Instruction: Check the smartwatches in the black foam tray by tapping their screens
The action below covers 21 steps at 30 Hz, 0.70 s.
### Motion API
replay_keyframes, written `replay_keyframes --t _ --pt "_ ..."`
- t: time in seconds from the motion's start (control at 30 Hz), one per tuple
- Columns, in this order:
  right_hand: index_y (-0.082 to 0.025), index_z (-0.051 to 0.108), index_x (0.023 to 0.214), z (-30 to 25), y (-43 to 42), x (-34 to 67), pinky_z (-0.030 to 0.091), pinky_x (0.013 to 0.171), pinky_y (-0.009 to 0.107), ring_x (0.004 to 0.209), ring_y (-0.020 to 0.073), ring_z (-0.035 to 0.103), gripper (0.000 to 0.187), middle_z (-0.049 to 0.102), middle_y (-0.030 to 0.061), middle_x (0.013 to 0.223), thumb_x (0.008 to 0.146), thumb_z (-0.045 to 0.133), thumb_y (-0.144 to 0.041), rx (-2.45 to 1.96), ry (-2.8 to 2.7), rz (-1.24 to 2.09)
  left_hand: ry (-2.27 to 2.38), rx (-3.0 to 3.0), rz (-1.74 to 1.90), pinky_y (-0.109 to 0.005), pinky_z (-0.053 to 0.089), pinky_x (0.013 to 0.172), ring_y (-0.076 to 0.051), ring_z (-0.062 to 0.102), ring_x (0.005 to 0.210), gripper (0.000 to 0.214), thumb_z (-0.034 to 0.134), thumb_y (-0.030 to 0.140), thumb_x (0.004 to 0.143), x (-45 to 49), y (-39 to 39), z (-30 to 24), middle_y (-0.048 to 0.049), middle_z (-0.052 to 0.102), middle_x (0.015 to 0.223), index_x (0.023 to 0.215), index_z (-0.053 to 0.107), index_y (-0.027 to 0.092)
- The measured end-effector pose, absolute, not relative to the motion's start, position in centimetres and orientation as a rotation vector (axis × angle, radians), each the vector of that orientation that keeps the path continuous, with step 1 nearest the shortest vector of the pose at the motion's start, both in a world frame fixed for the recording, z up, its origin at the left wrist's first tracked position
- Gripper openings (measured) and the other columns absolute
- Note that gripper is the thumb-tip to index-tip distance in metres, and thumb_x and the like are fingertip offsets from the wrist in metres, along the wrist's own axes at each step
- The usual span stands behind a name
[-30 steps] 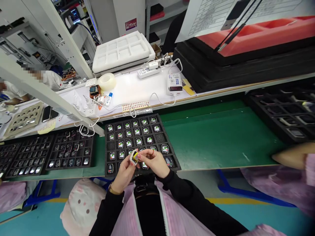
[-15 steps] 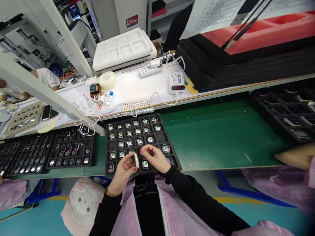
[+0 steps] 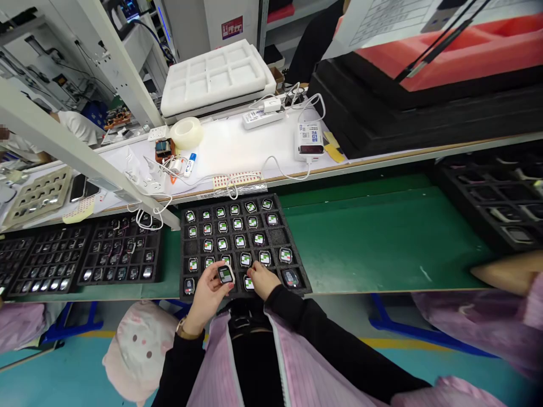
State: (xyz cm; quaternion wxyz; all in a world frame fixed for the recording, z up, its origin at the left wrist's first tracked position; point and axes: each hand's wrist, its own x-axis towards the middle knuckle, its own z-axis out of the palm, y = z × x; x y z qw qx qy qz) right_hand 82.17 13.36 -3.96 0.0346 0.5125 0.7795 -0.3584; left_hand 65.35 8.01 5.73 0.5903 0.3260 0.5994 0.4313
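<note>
My left hand (image 3: 207, 291) is closed round a small square watch body (image 3: 225, 275), screen up, just above the near edge of a black compartment tray (image 3: 276, 236). Several like watch bodies with lit screens fill the tray's cells. My right hand (image 3: 262, 280) is beside it, fingers curled and pinched down on a watch body (image 3: 249, 282) in the tray's front row. Both sleeves are black under a pink striped smock.
Two more black trays (image 3: 121, 254) of parts lie to the left on the green belt (image 3: 373, 237). Another person's hand (image 3: 504, 271) rests on the belt at right. Behind are a white shelf with a tape roll (image 3: 185, 133), cables, a power strip and white foam trays (image 3: 214, 82).
My left hand turned the watch body screen up and lowered it toward the tray. My right hand let go of it and dropped onto a watch body in the front row.
</note>
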Motion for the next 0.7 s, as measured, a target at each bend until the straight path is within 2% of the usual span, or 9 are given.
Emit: replay_keyframes --t 0.1,0.23,0.37,0.43,0.57,0.63,0.7 --pt "-0.010 0.064 0.099 -3.8 13.5 82.4 0.040 0.090 0.032 0.103 0.0258 0.056 0.021 0.058 0.0169 0.107 0.092 0.044 -0.007 1.473 2.438 -1.154 1.391 0.779 0.991 -0.019 0.051 0.063 -0.011 0.063 0.076 0.056 0.080 0.032 0.067 65.8 8.0 5.8 -0.0078 0.061 0.113 0.116 0.055 0.021" --pt "-0.013 0.062 0.100 -4.1 13.6 83.1 0.043 0.084 0.029 0.093 0.0227 0.061 0.018 0.064 0.0118 0.091 0.095 0.045 -0.014 1.369 2.419 -1.352 1.378 0.789 0.993 -0.023 0.052 0.075 -0.015 0.065 0.086 0.057 0.080 0.031 0.067 65.9 7.9 5.8 -0.0091 0.063 0.112 0.118 0.055 0.020" --pt "-0.015 0.063 0.090 -4.4 14.2 82.8 0.048 0.080 0.028 0.093 0.0223 0.064 0.020 0.067 0.0107 0.090 0.096 0.045 -0.021 1.426 2.324 -1.601 1.414 0.823 0.996 -0.023 0.051 0.073 -0.014 0.064 0.085 0.058 0.079 0.032 0.069 65.8 7.9 6.1 -0.0093 0.063 0.113 0.121 0.055 0.019" --pt "-0.014 0.062 0.093 -3.8 14.9 82.5 0.053 0.071 0.027 0.088 0.0224 0.067 0.029 0.067 0.0121 0.090 0.099 0.036 -0.025 1.484 2.237 -1.738 1.417 0.867 1.021 -0.023 0.051 0.075 -0.015 0.064 0.089 0.056 0.076 0.032 0.072 65.8 8.0 6.5 -0.0095 0.062 0.117 0.121 0.054 0.020" --pt "-0.014 0.052 0.117 -0.1 16.4 83.0 0.054 0.048 0.023 0.077 0.0189 0.069 0.050 0.066 0.0112 0.091 0.103 0.011 -0.037 1.507 2.027 -2.144 1.398 1.000 1.061 -0.024 0.051 0.080 -0.016 0.062 0.099 0.049 0.070 0.032 0.079 65.8 8.7 8.1 -0.0091 0.058 0.125 0.123 0.051 0.022" --pt "-0.017 0.050 0.121 2.6 17.1 83.7 0.052 0.042 0.021 0.078 0.0195 0.068 0.044 0.065 0.0115 0.100 0.101 0.027 -0.049 1.459 1.775 -2.628 1.350 1.050 1.078 -0.024 0.050 0.080 -0.017 0.061 0.104 0.047 0.067 0.032 0.082 66.1 9.3 9.2 -0.0087 0.056 0.127 0.125 0.049 0.024" --pt "-0.019 0.048 0.122 5.3 17.6 84.5 0.051 0.038 0.020 0.074 0.0181 0.065 0.049 0.063 0.0110 0.107 0.089 0.054 -0.055 1.375 1.663 -2.866 1.298 1.066 1.115 -0.024 0.050 0.080 -0.018 0.060 0.106 0.044 0.066 0.032 0.084 66.4 9.9 10.3 -0.0077 0.057 0.126 0.125 0.049 0.025"
